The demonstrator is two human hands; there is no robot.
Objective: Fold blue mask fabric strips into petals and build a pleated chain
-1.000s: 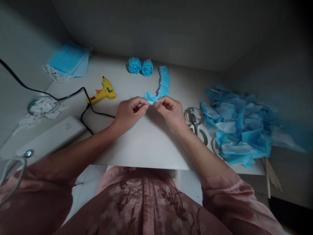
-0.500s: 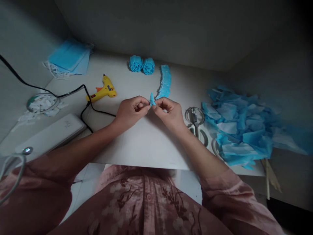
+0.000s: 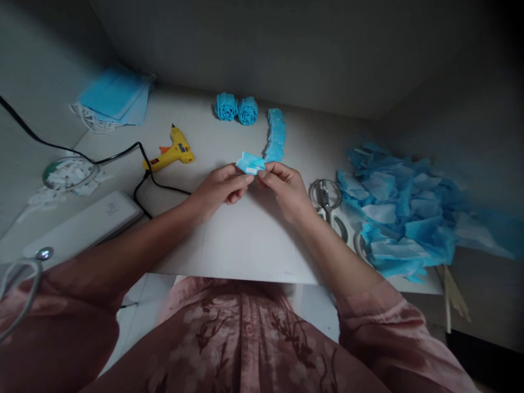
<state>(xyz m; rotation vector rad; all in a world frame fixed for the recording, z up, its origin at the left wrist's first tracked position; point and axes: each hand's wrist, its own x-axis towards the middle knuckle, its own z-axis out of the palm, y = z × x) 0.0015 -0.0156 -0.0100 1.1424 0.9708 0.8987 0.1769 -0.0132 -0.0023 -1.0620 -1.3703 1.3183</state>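
White tabletop (image 3: 245, 240) set against a grey wall, dimly lit, carrying craft materials. At its right edge lies a large heap of blue fabric scraps (image 3: 401, 213), and just beside the heap, toward the middle, a pair of scissors (image 3: 327, 199). At the far left corner rests a stack of blue face masks (image 3: 112, 98). Near the left edge lie a white flat case (image 3: 85, 224) and a round dish of white strips (image 3: 67, 174). A yellow glue gun (image 3: 172, 153) lies left of centre, its black cord (image 3: 82, 155) running off the left edge. Along the far edge sit two blue fabric roses (image 3: 236, 108), touching each other, with a curved row of folded blue pieces (image 3: 275, 135) just beside them. Above the middle of the tabletop, the left hand (image 3: 219, 188) and right hand (image 3: 284, 188) meet; thumb and fingertips of each are closed in a pinch on one small folded blue piece (image 3: 249, 162), held between them, clear of the tabletop.
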